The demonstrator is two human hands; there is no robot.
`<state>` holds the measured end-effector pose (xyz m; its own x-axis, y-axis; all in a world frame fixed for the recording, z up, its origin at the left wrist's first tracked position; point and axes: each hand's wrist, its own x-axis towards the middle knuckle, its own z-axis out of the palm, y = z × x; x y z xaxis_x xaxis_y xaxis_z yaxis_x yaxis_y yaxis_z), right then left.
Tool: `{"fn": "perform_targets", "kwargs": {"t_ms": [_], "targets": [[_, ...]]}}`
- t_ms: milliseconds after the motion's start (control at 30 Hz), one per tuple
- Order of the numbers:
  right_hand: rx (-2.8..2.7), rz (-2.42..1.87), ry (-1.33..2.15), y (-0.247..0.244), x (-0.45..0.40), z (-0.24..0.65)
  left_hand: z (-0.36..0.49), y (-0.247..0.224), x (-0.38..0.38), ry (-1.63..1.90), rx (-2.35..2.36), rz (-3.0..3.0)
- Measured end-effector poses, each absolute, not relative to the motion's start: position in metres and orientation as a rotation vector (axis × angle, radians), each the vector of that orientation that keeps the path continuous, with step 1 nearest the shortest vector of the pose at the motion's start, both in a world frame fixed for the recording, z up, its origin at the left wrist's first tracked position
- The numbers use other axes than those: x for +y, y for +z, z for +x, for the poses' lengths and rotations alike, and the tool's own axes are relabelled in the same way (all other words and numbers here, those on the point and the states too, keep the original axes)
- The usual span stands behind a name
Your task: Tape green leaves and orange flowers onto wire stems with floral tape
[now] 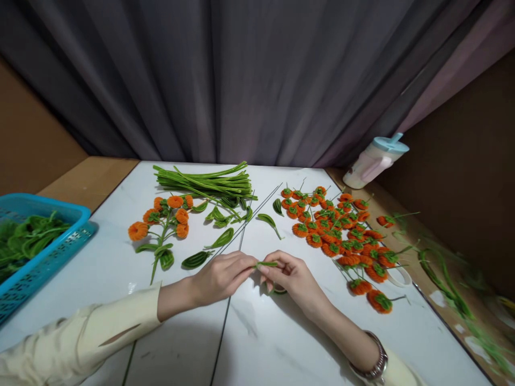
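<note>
My left hand (225, 273) and my right hand (292, 273) meet near the middle of the white table (189, 343). Both pinch a short green chenille-stem piece (267, 264), which lies level between the fingertips. Part of it is hidden by the fingers. Something green and curved (279, 291) shows under my right hand; what it is I cannot make out. Looped green chenille leaves (222, 238) lie just beyond my hands, a darker leaf (196, 260) among them. To their left is a branch of orange chenille pompom flowers (176, 201) on a green stem.
A bundle of green chenille stems (209, 182) lies at the back. Many orange flower heads (332, 236) with wire stems cover the right side, beside a white tape roll (399, 276). A blue basket (76, 230) of green leaves stands left, a lidded cup (372, 163) back right.
</note>
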<state>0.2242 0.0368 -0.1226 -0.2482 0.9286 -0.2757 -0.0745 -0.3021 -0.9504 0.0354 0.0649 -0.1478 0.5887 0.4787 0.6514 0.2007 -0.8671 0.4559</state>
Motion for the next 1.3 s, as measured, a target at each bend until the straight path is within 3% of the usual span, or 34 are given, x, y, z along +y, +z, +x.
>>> {"fn": "perform_targets", "kwargs": {"t_ms": [1300], "targets": [[-1.229, -1.188, 1.63, -0.1185, 0.0343, 0.2234, 0.0349, -0.1446, 0.0648, 1.219, 0.465, 2.587]]}}
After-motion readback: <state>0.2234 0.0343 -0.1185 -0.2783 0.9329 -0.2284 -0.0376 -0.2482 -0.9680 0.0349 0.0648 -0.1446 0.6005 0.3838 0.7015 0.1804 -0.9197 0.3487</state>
